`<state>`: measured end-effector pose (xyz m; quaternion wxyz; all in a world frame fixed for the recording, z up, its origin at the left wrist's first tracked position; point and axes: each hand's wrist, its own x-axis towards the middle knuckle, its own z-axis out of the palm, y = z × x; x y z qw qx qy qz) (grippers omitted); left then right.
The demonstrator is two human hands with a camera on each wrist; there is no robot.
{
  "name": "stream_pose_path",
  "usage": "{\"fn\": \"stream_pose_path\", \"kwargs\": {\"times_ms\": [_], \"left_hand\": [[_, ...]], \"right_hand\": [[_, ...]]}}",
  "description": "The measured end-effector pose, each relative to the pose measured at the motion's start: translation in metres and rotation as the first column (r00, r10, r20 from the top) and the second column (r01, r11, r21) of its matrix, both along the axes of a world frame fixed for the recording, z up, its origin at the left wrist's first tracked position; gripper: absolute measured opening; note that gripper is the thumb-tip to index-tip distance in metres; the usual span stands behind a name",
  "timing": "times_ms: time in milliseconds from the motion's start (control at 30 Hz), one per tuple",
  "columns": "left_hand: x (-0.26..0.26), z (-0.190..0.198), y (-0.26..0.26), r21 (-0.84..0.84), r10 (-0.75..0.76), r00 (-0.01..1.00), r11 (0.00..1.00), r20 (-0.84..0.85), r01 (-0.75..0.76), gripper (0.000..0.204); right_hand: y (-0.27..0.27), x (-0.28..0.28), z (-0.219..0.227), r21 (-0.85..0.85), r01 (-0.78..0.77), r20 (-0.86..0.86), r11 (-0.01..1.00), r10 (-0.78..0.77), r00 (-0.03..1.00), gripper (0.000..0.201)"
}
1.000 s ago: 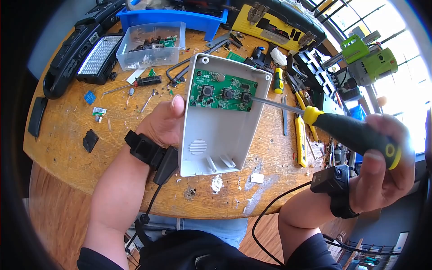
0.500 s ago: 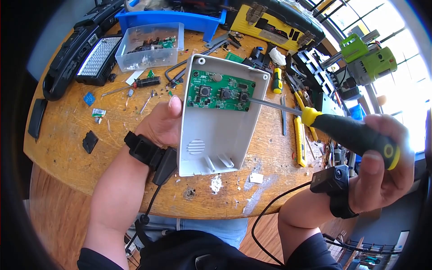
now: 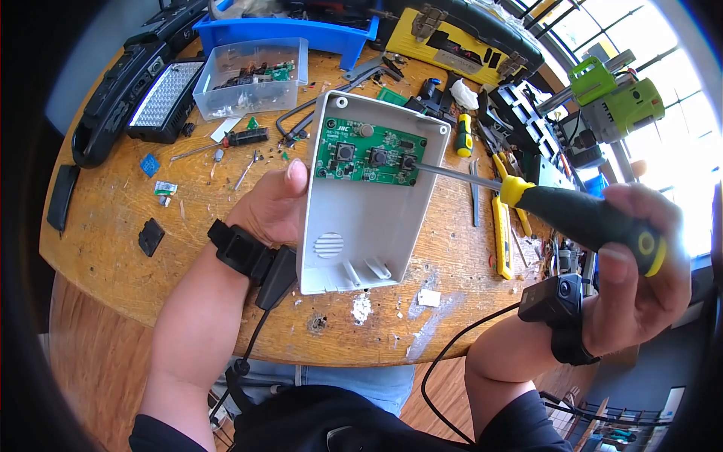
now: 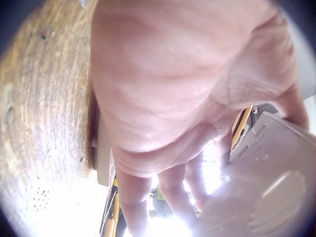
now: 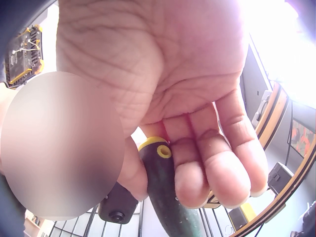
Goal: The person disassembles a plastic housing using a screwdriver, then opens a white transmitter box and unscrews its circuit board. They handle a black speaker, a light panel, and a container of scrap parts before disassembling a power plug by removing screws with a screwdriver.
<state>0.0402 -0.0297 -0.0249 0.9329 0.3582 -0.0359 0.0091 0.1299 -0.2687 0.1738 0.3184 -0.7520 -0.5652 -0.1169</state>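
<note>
My left hand (image 3: 269,202) holds a light grey plastic housing (image 3: 365,226) up above the bench, thumb at its left edge and the other fingers behind it. Inside the upper part of the housing sits a green circuit board (image 3: 360,167) with three black push buttons. My right hand (image 3: 640,282) grips the dark green and yellow handle of a screwdriver (image 3: 580,215). Its shaft runs leftward, and the tip is right at the board's rightmost button (image 3: 408,162). In the right wrist view, the screwdriver handle (image 5: 170,192) lies between thumb and fingers.
On the wooden bench (image 3: 203,264) stand a clear box (image 3: 252,79) of parts and a blue bin (image 3: 290,34). A yellow toolbox (image 3: 459,45) is at the back. To the right lie a yellow cutter (image 3: 503,237), another screwdriver (image 3: 465,135) and a green power tool (image 3: 625,105).
The screwdriver handle and my right hand have shifted slightly left, while the tip stays at the rightmost button. The housing has moved only a little in my left hand.
</note>
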Motion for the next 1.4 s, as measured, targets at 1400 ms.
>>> {"fn": "stream_pose_path", "kwargs": {"times_ms": [1400], "left_hand": [[-0.007, -0.005, 0.008, -0.028, -0.130, 0.987, 0.991, 0.095, 0.133, 0.086]], "right_hand": [[-0.001, 0.010, 0.002, -0.081, -0.289, -0.007, 0.954, 0.290, 0.957, 0.050]]}}
